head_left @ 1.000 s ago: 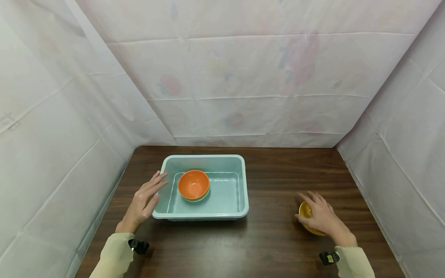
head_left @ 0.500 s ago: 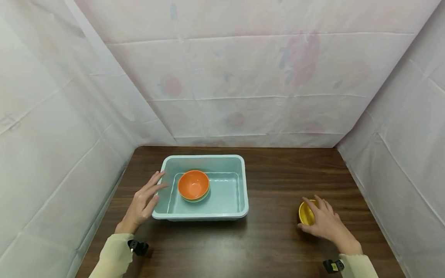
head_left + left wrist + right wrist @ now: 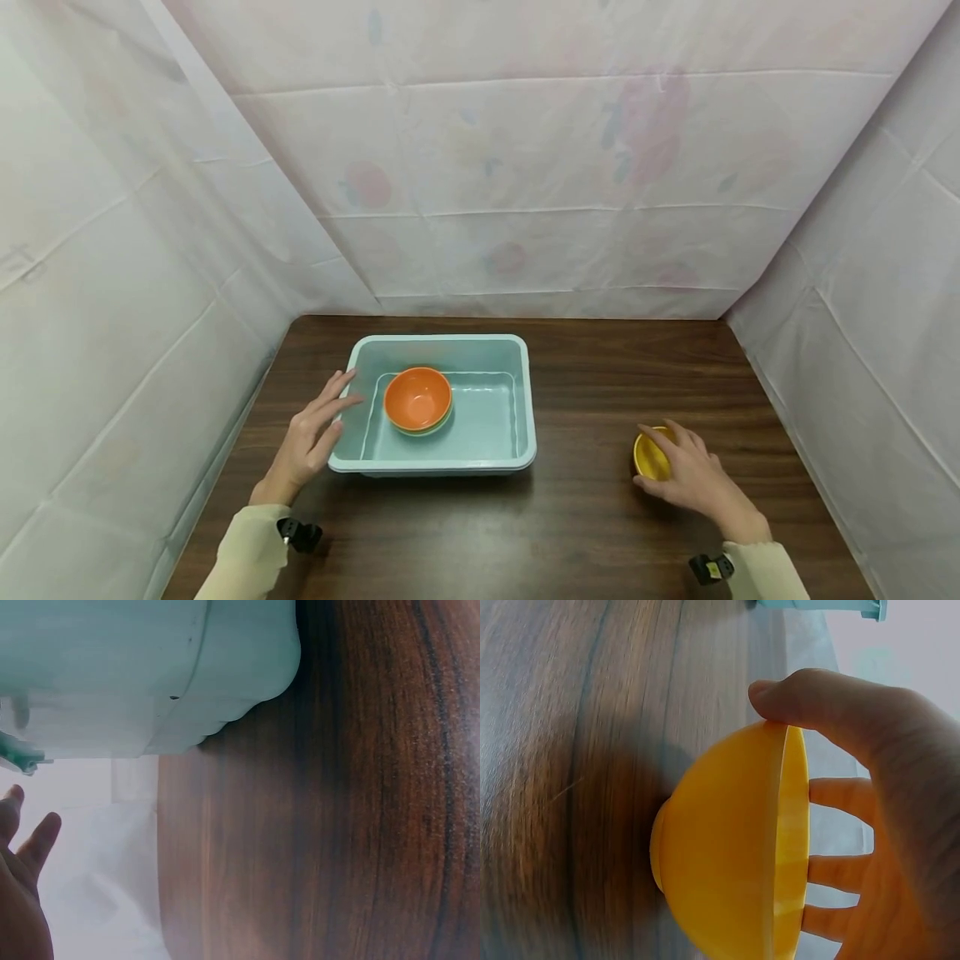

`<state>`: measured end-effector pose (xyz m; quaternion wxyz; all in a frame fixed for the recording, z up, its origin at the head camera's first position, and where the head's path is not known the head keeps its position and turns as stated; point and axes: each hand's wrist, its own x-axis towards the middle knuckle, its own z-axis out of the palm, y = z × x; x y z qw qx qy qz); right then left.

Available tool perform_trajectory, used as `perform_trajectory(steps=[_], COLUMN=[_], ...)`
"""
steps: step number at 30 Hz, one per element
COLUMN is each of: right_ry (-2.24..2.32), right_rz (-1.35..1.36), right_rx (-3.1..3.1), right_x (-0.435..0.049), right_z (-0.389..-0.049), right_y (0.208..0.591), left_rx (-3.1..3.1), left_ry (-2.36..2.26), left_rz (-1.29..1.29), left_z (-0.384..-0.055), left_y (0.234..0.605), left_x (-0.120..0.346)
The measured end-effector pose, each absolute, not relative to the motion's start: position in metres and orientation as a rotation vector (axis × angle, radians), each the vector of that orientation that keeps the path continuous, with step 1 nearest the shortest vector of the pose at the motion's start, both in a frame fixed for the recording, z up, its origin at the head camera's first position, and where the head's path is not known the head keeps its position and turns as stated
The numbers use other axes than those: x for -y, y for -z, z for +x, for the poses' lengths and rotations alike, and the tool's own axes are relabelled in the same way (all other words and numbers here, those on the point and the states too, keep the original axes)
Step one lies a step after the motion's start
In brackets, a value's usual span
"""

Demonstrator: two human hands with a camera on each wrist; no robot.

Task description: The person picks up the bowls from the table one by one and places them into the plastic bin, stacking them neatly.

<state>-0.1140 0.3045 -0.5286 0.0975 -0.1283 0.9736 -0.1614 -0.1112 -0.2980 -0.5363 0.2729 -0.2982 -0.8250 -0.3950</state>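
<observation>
My right hand [image 3: 693, 477] grips a yellow bowl [image 3: 649, 457] on the right side of the table. In the right wrist view, the thumb [image 3: 810, 697] lies on the bowl's rim and several fingers reach across to the other side. The bowl is upright, its foot close over the wood. My left hand [image 3: 303, 437] has its fingers extended at the left rim of a pale blue-green plastic basin [image 3: 431, 465]. Inside that basin sits an orange bowl [image 3: 417, 400], nested on a greenish bowl [image 3: 424, 431] that shows only as a thin edge.
The dark wood-grain table [image 3: 480, 542] carries the basin left of centre. White printed cloth [image 3: 525, 183] hangs behind the table and along both sides. A small black camera [image 3: 711, 569] is strapped to each wrist.
My right hand first shifted a little right and towards me, then back left, now with the yellow bowl moved slightly left. The left hand, basin and nested bowls stay put.
</observation>
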Motion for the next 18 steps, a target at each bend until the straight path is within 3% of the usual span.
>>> perform_trajectory(steps=[18], right_ry=[0.482], right_rz=[-0.453], right_rx=[-2.878], right_x=[-0.288], right_z=[-0.117], right_y=[0.529], left_rx=[2.232], left_ry=[1.092], left_rz=[-0.771], left_z=[-0.110], left_y=[0.537], left_x=[0.297])
